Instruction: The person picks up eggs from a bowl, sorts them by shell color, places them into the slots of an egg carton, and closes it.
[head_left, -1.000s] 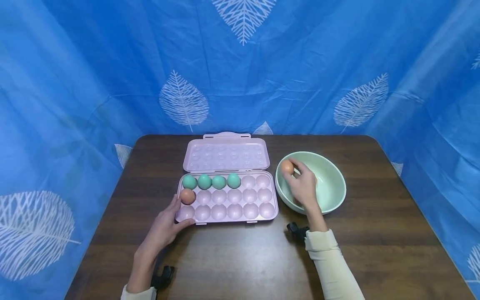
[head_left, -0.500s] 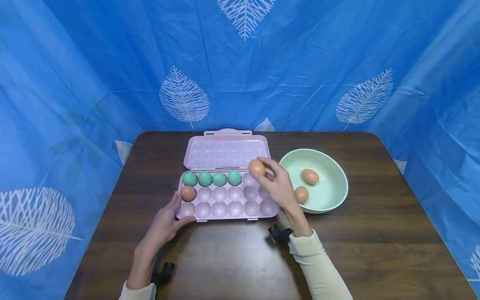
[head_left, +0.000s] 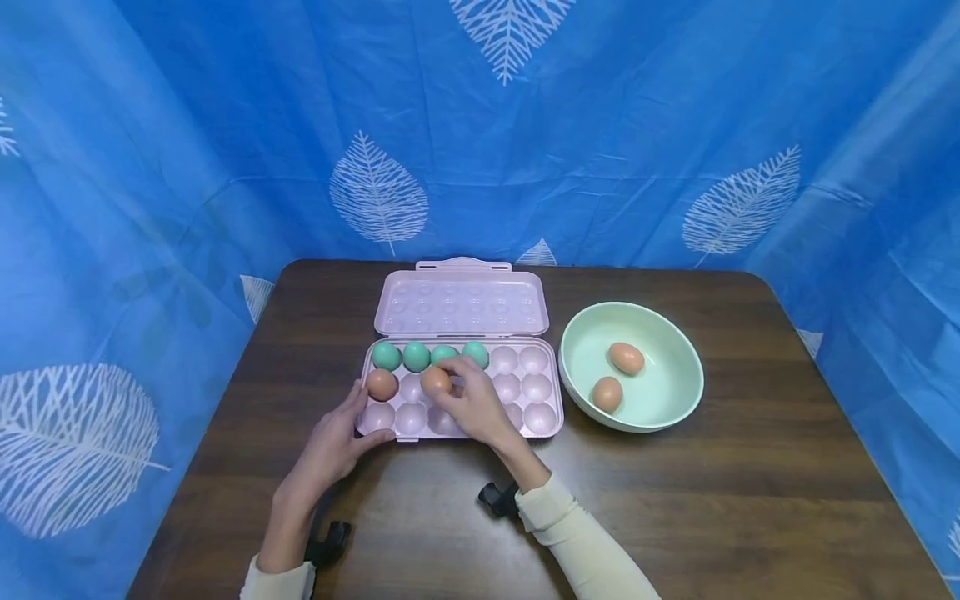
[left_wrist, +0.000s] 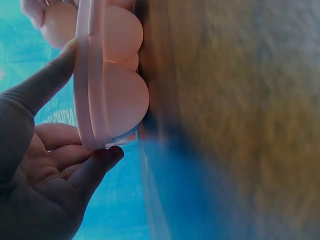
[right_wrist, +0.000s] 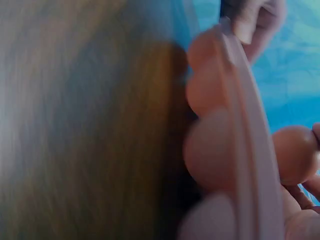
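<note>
Head view: our right hand (head_left: 472, 404) angles leftward, its grip pinching a smooth brown oval egg (head_left: 435, 381) over the round-cupped, pale pink plastic egg tray (head_left: 410, 418). Our left hand (head_left: 333, 446) grips the near left corner, thumb on the rim; beneath lies the dark wood-grained table (head_left: 420, 517).

The head view looks forward and down from above the near part of the tabletop (head_left: 750, 500), far enough back to include both far corners and the curtain (head_left: 600, 125) behind. Both wrist views sit low and close, turned sideways, facing the egg tray's (head_left: 507, 386) near side, with the tabletop at picture right in the left one, picture left in the right; they share that side and the held egg (head_left: 435, 381).
</note>
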